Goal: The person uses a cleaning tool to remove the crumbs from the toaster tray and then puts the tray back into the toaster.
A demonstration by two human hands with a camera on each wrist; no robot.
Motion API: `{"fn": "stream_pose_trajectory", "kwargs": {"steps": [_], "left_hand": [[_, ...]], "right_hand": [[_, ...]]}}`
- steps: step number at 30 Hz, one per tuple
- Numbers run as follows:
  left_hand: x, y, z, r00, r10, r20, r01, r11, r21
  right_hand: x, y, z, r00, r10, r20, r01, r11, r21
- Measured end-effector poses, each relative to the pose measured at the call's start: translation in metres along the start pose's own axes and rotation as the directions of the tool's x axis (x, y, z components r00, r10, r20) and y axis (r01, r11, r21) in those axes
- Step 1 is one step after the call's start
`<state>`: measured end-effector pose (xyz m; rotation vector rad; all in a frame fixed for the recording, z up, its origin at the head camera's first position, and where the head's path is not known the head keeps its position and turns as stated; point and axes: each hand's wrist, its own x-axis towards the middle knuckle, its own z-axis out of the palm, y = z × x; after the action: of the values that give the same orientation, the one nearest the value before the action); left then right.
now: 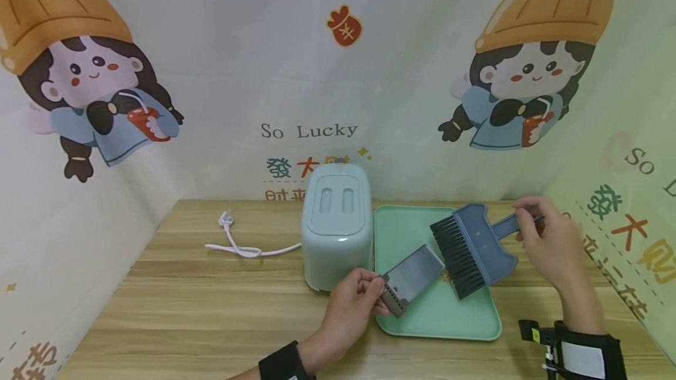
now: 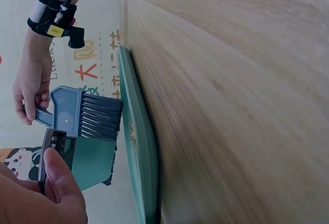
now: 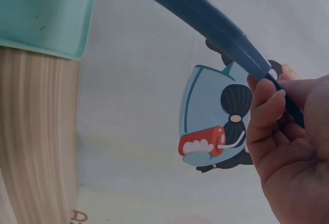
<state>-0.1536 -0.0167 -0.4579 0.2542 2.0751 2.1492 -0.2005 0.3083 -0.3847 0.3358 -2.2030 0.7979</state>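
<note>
A small metal crumb tray with a dark slotted end is held at that end by my left hand, thumb on top. It tilts over the green serving tray. My right hand pinches the handle of a wide blue brush with dark bristles. In the head view the bristles stand beside the crumb tray's far end. In the left wrist view the brush overlaps the crumb tray, both raised above the serving tray. Brown crumbs lie on the serving tray.
A pale green toaster stands left of the serving tray, close to it. Its white cord and plug lie on the wooden table to the left. A printed cloth hangs behind and along both sides.
</note>
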Motion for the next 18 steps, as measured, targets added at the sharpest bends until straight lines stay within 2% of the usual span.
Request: {"fn": "stream_pose_trajectory", "kwargs": {"steps": [6, 10, 14, 18], "left_hand": [[-0.001, 0.002, -0.001, 1.0, 0.017, 0.005, -0.017, 0.999, 0.045], [-0.002, 0.004, -0.001, 0.998, 0.065, 0.011, -0.066, 0.992, 0.11], [-0.002, 0.004, -0.001, 0.995, 0.098, 0.012, -0.099, 0.986, 0.137], [-0.003, 0.004, -0.002, 0.994, 0.109, 0.011, -0.11, 0.984, 0.143]], "right_hand": [[0.003, -0.007, 0.001, 0.995, 0.023, -0.098, -0.021, 1.0, 0.014], [0.004, -0.01, 0.008, 0.998, -0.013, -0.065, 0.011, 1.0, -0.027], [0.004, -0.01, 0.01, 0.999, -0.048, -0.022, 0.047, 0.998, -0.045], [0.004, -0.01, 0.003, 0.996, -0.075, -0.046, 0.074, 0.997, -0.031]]}}
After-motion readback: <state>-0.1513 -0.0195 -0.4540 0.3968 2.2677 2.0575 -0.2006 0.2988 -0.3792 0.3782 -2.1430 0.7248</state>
